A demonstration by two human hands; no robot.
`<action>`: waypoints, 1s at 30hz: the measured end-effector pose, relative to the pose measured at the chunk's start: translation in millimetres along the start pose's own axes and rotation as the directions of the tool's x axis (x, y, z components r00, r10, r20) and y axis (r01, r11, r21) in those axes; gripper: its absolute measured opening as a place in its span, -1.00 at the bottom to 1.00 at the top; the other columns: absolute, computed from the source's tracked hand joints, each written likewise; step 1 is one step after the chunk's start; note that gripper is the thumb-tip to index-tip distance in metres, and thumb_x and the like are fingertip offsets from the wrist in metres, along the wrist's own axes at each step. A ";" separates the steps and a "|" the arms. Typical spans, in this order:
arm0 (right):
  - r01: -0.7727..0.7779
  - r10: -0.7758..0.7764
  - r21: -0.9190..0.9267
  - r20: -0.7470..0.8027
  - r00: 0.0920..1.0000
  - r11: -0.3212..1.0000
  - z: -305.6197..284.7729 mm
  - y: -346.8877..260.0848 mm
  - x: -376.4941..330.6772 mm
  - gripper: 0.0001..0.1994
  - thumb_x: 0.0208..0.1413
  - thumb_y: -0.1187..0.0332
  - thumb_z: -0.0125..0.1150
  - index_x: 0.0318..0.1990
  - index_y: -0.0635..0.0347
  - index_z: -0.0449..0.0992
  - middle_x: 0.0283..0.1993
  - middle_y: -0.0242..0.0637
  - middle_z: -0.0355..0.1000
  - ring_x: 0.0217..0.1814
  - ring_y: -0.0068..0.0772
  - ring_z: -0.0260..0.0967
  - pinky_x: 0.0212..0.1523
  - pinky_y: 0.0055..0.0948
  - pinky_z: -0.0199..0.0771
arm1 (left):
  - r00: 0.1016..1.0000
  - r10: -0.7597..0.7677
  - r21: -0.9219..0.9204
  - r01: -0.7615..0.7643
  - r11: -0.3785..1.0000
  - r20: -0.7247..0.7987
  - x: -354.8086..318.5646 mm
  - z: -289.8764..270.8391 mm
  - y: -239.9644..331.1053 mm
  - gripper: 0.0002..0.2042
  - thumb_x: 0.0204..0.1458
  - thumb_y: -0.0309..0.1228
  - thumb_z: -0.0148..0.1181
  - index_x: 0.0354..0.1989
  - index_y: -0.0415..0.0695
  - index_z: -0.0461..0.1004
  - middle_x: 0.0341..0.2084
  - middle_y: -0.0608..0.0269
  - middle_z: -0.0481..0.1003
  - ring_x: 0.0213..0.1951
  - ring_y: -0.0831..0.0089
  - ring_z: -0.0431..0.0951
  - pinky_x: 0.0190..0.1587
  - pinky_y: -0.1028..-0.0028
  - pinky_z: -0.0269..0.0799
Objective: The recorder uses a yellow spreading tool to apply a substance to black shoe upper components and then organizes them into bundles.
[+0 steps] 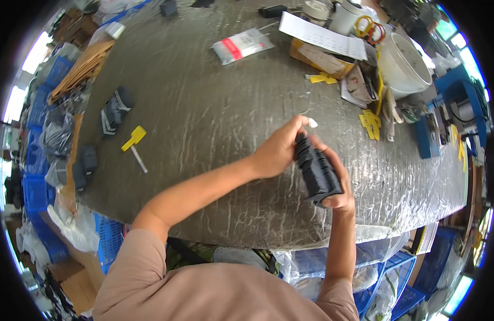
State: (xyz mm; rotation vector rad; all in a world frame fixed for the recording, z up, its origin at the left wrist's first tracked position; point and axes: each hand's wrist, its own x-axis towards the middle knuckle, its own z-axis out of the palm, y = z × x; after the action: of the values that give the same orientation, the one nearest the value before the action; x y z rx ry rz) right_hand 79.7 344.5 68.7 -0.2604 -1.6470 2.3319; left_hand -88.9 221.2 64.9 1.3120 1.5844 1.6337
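Note:
A black, ribbed bundle, like a stack of dark folded pieces, is held slantwise above the table. My right hand is closed along its right side, with the thumb at the lower end. At the upper end, my left hand curls its fingers against the bundle; something small and white shows at a fingertip. A similar dark bundle with pale bands lies at the left of the table. Below it is a yellow tag with a white strip.
Dark bundles sit at the table's left edge. A clear packet with a red band lies at the back. Far right stand a paper sheet on a cardboard box, scissors, a white bucket and yellow tags. Blue crates flank the table.

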 end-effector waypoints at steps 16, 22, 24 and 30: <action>0.062 0.114 -0.366 0.440 0.891 0.929 144.6 36.2 -24.1 0.04 -0.59 0.28 0.51 0.31 0.23 0.29 0.13 -0.13 0.32 0.26 -0.17 0.28 0.34 -0.32 0.18 | 0.829 -0.532 -0.738 0.248 0.628 -0.173 -268.0 -156.0 58.4 -0.81 0.26 -0.34 0.12 -0.34 -0.18 0.53 -0.66 0.49 0.30 -0.57 0.63 0.31 -0.41 0.52 0.34; 0.165 -0.236 -0.776 0.021 0.972 0.609 184.8 55.4 -5.4 0.01 -0.49 0.35 0.38 0.36 0.26 0.23 0.13 -0.06 0.23 0.20 -0.04 0.26 0.27 -0.21 0.30 | 0.964 -0.242 0.223 0.213 0.951 0.110 -275.1 -104.3 129.4 -0.92 0.15 -0.46 0.15 -0.27 -0.21 0.49 -0.39 0.16 0.53 -0.35 0.22 0.54 -0.26 0.36 0.40; 0.040 -0.067 -0.359 -0.065 0.996 0.932 189.3 58.8 -6.8 0.05 -0.50 0.27 0.43 0.38 0.27 0.23 0.19 -0.10 0.28 0.26 -0.12 0.28 0.33 -0.27 0.25 | 0.988 -0.061 0.403 0.114 0.908 -0.140 -299.1 -102.5 85.9 -0.97 0.15 -0.51 0.13 -0.28 -0.17 0.43 -0.44 0.20 0.44 -0.37 0.21 0.51 -0.25 0.35 0.40; -0.332 0.170 0.277 0.479 0.861 0.902 266.5 58.2 -45.6 0.14 -0.60 0.14 0.47 0.36 0.42 0.22 0.29 -0.09 0.30 0.39 -0.17 0.23 0.43 -0.35 0.05 | 0.819 -0.213 -0.541 -0.135 0.830 -0.532 -264.6 -113.2 66.5 -0.70 0.18 -0.50 0.18 0.08 -0.10 0.39 -0.34 0.40 0.38 -0.27 0.59 0.42 -0.20 0.54 0.39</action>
State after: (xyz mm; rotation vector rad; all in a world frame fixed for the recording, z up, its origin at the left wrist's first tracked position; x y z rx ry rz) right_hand 35.7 73.6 102.9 0.1575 -1.3871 3.0153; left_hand -64.3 -73.2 69.4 0.4781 1.2281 2.3782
